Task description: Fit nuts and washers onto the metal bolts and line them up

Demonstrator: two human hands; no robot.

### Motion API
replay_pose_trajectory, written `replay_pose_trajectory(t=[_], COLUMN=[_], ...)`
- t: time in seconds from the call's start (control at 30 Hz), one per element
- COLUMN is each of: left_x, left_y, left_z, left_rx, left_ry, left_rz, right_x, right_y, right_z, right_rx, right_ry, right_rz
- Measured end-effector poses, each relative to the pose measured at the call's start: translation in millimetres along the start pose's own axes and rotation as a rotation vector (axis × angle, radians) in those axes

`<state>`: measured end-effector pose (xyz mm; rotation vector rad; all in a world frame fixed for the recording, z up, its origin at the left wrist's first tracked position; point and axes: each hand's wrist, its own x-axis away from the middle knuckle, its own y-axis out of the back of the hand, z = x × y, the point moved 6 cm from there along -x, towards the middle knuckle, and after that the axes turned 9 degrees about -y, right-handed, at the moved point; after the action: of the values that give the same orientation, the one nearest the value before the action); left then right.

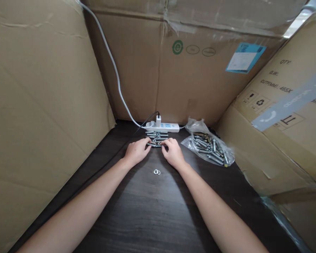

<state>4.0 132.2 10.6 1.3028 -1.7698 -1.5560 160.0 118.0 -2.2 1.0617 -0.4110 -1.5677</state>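
My left hand (137,151) and my right hand (173,153) meet over a metal anchor bolt (156,144) lying crosswise on the dark wooden table (147,211); the fingertips of both pinch its ends. Behind it lies a short row of similar bolts (157,135), side by side. Two small metal washers (157,172) rest on the table between my wrists. To the right, an open clear plastic bag (208,146) holds several more bolts.
A white power strip (164,127) with a plugged-in charger and white cable sits at the back. Large cardboard boxes wall in the table at the left (37,105), back (186,63) and right (284,123).
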Motion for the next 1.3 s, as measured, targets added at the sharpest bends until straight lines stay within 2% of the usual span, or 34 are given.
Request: replay_pose_trajectory(t=[0.4,0.77,1.03,1.3], left_x=[1.8,2.5,0.6,0.4], left_y=[1.0,-4.1,-7.6,-5.8], left_z=[-1.0,2.1,0.1,0.6], left_rx=[-0.002,-0.035,0.015,0.075], left_ry=[0.013,-0.071,-0.121,-0.102], left_rz=[0.015,-0.026,-0.051,-0.078], right_x=[1.0,2.3,1.9,1.5], right_y=[2.7,2.1,0.3,3.4], right_z=[2.8,3.7,1.5,2.8], right_rx=[0.014,0.039,0.069,0.069], right_ry=[0.009,0.024,0.026,0.03], right_rz=[-0.015,-0.038,-0.05,-0.075])
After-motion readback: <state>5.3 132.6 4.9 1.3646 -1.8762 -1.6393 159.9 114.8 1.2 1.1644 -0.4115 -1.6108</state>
